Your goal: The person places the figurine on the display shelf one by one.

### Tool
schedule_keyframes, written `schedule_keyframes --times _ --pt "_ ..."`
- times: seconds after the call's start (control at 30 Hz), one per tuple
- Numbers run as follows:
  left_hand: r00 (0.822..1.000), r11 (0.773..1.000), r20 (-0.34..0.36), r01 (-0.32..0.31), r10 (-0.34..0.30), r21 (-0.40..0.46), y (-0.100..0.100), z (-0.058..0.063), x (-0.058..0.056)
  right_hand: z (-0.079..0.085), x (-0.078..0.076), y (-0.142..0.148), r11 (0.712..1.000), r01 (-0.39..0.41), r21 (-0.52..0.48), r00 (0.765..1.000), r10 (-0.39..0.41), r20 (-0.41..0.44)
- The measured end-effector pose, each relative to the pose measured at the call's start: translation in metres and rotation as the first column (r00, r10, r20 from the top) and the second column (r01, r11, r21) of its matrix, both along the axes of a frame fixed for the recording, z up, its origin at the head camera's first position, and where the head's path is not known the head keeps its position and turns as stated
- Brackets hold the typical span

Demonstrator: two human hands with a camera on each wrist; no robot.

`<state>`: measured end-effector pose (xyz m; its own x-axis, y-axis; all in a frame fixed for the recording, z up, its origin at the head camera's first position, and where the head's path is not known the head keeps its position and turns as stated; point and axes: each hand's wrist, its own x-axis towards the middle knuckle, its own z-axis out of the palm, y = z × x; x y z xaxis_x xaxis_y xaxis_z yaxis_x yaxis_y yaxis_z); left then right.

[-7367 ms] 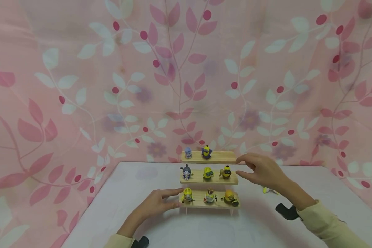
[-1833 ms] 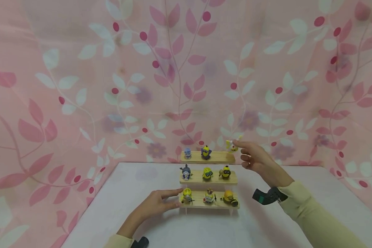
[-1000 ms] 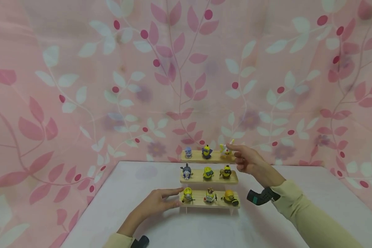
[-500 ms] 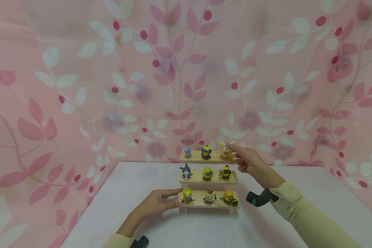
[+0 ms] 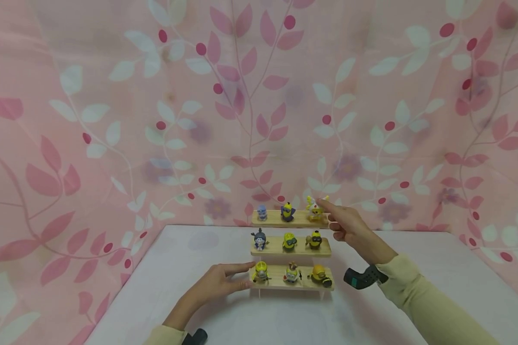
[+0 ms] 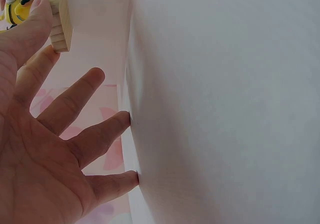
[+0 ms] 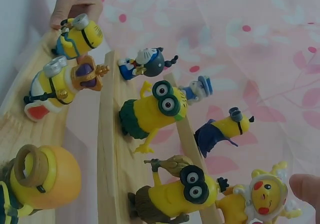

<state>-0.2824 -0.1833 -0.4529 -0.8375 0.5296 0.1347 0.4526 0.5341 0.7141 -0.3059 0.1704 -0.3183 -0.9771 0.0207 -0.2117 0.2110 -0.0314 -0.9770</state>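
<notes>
A three-tier wooden display stand (image 5: pixel 302 285) holds small figurines in rows. At the lowest tier's left end, my left hand (image 5: pixel 220 280) grips the board between thumb and index finger. Its other fingers (image 6: pixel 75 101) are spread, shown in the left wrist view. My right hand (image 5: pixel 354 230) is at the top tier's right end, a fingertip at the head of a yellow-and-white Pikachu figurine (image 7: pixel 260 199). That figurine is upright on the tier. Only one of this hand's digits shows in the right wrist view, so whether it pinches is unclear.
Beside the Pikachu on the top tier are a caped minion (image 5: pixel 287 212) and a pale blue figurine (image 5: pixel 262 212). The middle and bottom tiers carry several more, including a crowned minion (image 7: pixel 55 86). The white table (image 5: pixel 164 268) meets a pink floral cloth (image 5: pixel 112 120) behind.
My right hand went from empty beside the stand to carrying the Pikachu figurine onto the top tier. There the figurine turned and came upright. The left hand has kept its place.
</notes>
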Motion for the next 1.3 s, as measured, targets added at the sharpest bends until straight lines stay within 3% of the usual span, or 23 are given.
schedule_keyframes --times 0.73,0.9,1.07,1.3 --pt "1.0 1.0 0.008 -0.006 0.006 0.003 -0.001 0.001 0.0 -0.003 0.002 0.005 0.998 -0.039 0.056 0.998 0.042 -0.053" --pt "1.0 1.0 -0.001 -0.005 0.005 0.007 -0.001 0.001 0.0 -0.002 0.003 0.014 0.99 -0.041 0.132 0.997 0.05 -0.065" --pt "1.0 1.0 -0.001 0.0 0.0 0.016 -0.001 0.0 0.0 -0.004 0.009 0.028 0.948 -0.051 0.314 0.995 0.075 -0.063" --pt "1.0 1.0 0.009 -0.002 0.002 -0.001 -0.005 -0.002 0.004 -0.019 0.025 0.051 0.838 -0.088 0.538 0.978 0.174 -0.111"
